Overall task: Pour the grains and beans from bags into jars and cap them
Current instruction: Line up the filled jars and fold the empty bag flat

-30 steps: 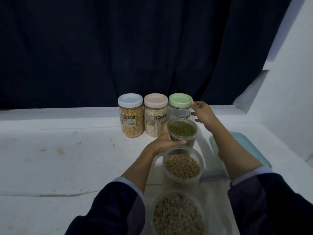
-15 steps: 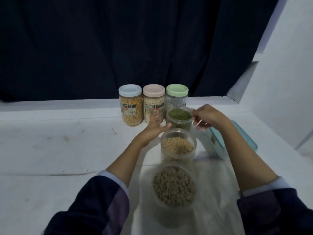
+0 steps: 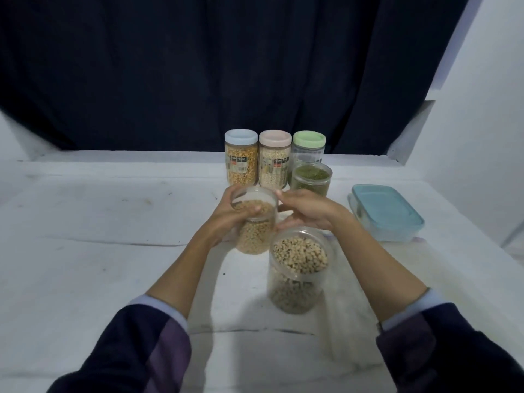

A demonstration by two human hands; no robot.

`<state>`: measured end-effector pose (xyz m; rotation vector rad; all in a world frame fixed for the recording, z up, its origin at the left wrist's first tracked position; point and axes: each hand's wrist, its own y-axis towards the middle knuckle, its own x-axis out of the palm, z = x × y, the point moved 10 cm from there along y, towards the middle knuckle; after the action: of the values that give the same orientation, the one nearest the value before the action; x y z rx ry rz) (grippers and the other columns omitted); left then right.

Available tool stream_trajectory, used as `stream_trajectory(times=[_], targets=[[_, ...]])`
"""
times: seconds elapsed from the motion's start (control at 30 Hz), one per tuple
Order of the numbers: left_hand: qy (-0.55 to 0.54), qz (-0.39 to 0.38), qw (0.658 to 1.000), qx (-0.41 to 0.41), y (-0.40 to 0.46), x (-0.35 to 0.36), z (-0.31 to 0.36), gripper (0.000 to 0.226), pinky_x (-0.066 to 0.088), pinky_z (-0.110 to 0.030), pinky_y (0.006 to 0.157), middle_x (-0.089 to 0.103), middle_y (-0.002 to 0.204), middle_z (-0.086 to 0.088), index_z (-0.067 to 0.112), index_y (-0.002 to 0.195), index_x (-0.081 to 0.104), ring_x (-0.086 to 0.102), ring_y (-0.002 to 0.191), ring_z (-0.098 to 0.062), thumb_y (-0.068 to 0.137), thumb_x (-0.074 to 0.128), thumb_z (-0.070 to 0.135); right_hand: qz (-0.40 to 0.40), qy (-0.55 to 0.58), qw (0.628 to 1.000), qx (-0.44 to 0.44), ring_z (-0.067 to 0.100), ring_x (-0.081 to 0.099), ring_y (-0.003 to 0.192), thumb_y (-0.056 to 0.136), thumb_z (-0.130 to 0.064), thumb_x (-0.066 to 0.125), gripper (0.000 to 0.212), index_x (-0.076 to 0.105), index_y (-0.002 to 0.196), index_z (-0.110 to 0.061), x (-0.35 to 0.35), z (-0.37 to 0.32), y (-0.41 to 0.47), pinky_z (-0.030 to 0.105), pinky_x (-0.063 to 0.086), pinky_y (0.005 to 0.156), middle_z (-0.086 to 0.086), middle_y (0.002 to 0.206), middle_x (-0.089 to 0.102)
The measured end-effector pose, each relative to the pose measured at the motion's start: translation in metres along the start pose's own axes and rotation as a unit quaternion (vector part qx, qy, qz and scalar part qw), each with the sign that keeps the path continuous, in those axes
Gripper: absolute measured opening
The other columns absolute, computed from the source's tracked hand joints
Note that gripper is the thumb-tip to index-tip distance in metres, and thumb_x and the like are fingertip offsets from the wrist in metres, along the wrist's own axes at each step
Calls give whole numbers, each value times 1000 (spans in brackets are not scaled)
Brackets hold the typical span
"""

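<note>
My white table was scuffed and creased, with dark specks here and there. At its far edge three capped jars stood in a row, touching: the blue-lidded jar of corn, the pink-lidded jar of pale grain, and the green-lidded jar. Just in front of that last one stood an open jar of green beans. Nearest me stood an open jar of speckled beans. Off to my right lay a teal-lidded box.
</note>
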<state>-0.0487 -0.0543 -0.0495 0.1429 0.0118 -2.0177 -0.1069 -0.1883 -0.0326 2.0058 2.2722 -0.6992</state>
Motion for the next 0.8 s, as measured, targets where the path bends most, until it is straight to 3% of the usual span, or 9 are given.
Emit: stream_trajectory(times=[0.1,0.17,0.23,0.3,0.4,0.47,0.6,0.7,0.8], targets=[[-4,95,995,-2,-14,-37,-5,69,44,-21,83,43,133,2,21,136,35,48,119,-19,79,74,22,-7,-75,996,-56,24,65,108,95,-41,50,37,54,124,-17,19,-15,-11,42,52,93,5,135,55],[-3,151,988,2,-21,-50,-7,70,41,-24,85,42,133,3,21,140,32,45,116,-17,83,71,19,15,-177,979,-102,18,57,118,94,-43,53,43,51,130,-19,16,-29,-29,36,48,97,0,134,55],[-18,183,983,7,-27,-54,-8,73,38,-27,88,39,132,3,21,143,28,43,115,-16,84,70,17,-22,-278,955,-105,17,39,135,87,-46,61,63,39,142,-26,19,-30,-48,38,37,109,-5,148,39],[-32,192,981,6,-30,-53,-9,74,37,-28,88,37,129,5,23,144,25,42,113,-15,85,68,16,-110,-356,927,-37,18,20,143,79,-44,71,88,19,150,-32,27,-10,-65,38,28,115,-8,158,14],[-32,198,980,6,-34,-53,-10,71,36,-30,89,36,126,6,27,143,25,41,112,-15,86,67,17,-159,-495,854,6,22,12,145,68,-36,84,118,-1,151,-35,35,12,-73,40,27,115,-9,159,1],[-37,202,979,3,-33,-53,-12,74,36,-31,89,35,126,6,26,143,22,40,112,-15,86,67,16,-128,-508,852,-11,24,14,144,63,-28,88,125,-2,150,-37,38,12,-68,44,31,113,-7,157,4],[-64,232,970,-31,-29,-58,-28,88,38,-33,95,36,130,1,22,145,13,43,115,-18,81,73,19,-18,-386,920,-72,21,20,138,66,-19,85,105,19,147,-28,30,-1,-56,42,33,111,-5,148,14],[-59,270,957,-92,-28,-63,-46,101,37,-49,107,31,143,-9,25,145,14,39,129,-30,69,79,39,127,-442,880,-119,22,18,133,75,-31,78,75,41,140,-23,20,-17,-47,43,26,112,1,145,20],[-80,285,947,-127,-27,-58,-54,107,41,-51,104,38,140,-12,19,140,23,43,126,-31,53,74,55,223,-494,830,-129,23,29,128,84,-37,68,64,44,140,-17,19,-27,-35,40,31,107,6,139,33]])
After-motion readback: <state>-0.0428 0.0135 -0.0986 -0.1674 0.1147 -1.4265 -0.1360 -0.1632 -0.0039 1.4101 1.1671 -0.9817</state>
